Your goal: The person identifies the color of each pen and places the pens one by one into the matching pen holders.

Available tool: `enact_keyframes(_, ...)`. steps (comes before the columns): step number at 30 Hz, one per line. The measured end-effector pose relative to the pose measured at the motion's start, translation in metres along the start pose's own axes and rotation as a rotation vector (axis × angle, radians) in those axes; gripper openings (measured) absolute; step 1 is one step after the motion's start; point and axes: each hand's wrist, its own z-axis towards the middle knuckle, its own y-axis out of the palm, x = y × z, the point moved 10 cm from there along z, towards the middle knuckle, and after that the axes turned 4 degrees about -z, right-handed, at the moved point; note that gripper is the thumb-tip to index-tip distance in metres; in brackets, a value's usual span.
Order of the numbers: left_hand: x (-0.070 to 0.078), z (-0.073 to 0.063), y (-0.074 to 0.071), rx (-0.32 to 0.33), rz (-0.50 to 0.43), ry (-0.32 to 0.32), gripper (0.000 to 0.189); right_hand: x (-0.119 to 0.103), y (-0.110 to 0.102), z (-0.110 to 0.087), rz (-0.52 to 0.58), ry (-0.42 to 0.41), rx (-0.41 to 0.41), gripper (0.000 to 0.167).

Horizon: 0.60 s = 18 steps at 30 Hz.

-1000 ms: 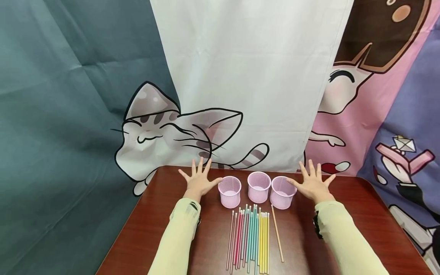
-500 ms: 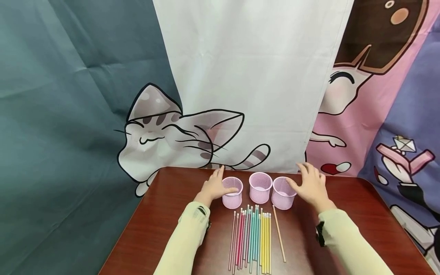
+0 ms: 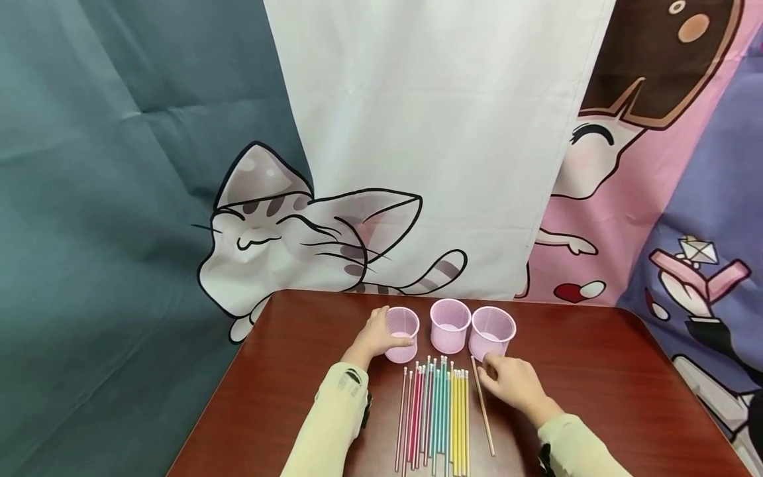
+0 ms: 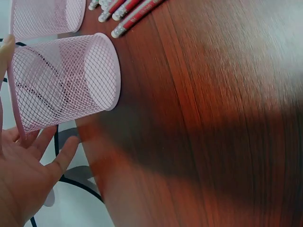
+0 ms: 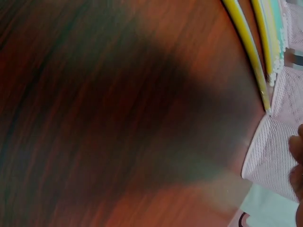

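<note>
Three pink mesh pencil cups stand in a row at the back of the table in the head view. My left hand (image 3: pixel 374 336) is round the left cup (image 3: pixel 403 322), thumb on the near side and fingers at its left and back; one finger stands away from the mesh in the left wrist view. Just below the right cup (image 3: pixel 493 324) hovers my right hand (image 3: pixel 515 383), its fingers loosely bent by the eraser end of a lone yellowish pencil (image 3: pixel 486 421). Contact with that pencil cannot be made out. Between the hands lie red, teal and yellow pencils (image 3: pixel 440 404), side by side.
The middle cup (image 3: pixel 450 324) stands close to the right one. The dark red-brown wooden table (image 3: pixel 286 371) ends at the back against a hanging cloth (image 3: pixel 441 146) printed with cartoon figures.
Both hands were spread wide beside the cups. The left hand has moved right, onto the left cup. The right hand has come down and inward from the right cup, its fingers now bent.
</note>
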Motion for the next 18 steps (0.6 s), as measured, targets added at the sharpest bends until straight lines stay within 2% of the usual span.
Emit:
enact_keyframes(4, -0.003, 0.001, 0.004, 0.012, -0.094, 0.011, 0.104, 0.007, 0.032, -0.006, 0.003, 0.101, -0.223, 0.029)
enact_keyframes(6, -0.006, 0.001, 0.006, 0.021, -0.141, 0.0, 0.103, 0.011, 0.042, -0.011, 0.025, 0.165, -0.295, 0.031)
enact_keyframes(8, -0.007, 0.001, 0.008, 0.032, -0.204, 0.0, 0.102, 0.017, 0.05, -0.016, 0.046, 0.238, -0.334, 0.033)
enact_keyframes(13, -0.011, -0.001, 0.014, 0.04, -0.391, -0.008, 0.099, 0.029, 0.061, -0.027, 0.112, 0.399, -0.37, 0.035)
enact_keyframes(18, -0.022, -0.005, 0.02, 0.035, -0.586, -0.069, 0.098, 0.031, 0.071, -0.03, 0.193, 0.484, -0.418, 0.039)
